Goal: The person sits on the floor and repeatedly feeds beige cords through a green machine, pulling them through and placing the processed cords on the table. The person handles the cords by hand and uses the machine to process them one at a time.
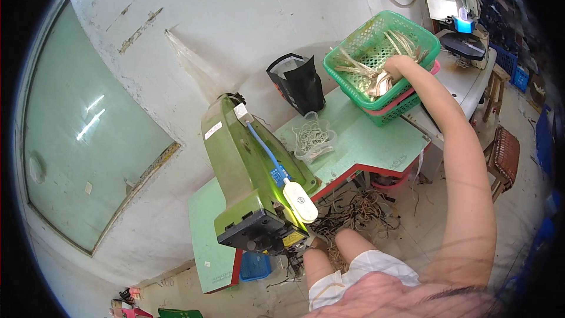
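Observation:
My right arm stretches up to a green plastic basket (347, 93) at the far right of the bench. The right hand (396, 67) reaches down inside it, among thin shiny gold-coloured strips (381, 86). Its fingers are hidden, so I cannot tell whether they grip any of the strips. More strips fan out to the left of the hand and beyond it, against the basket's mesh wall. Beneath the basket are a pink rim and another green basket (393, 112). My left hand does not show.
A green machine (238, 162) with a lit lamp (299, 201) stands on the pale green bench (359, 135). A black bag (300, 85) and a clear tub of pale cords (315, 141) stand behind. Dark scraps (359, 212) litter the floor; a stool (505, 156) is at right.

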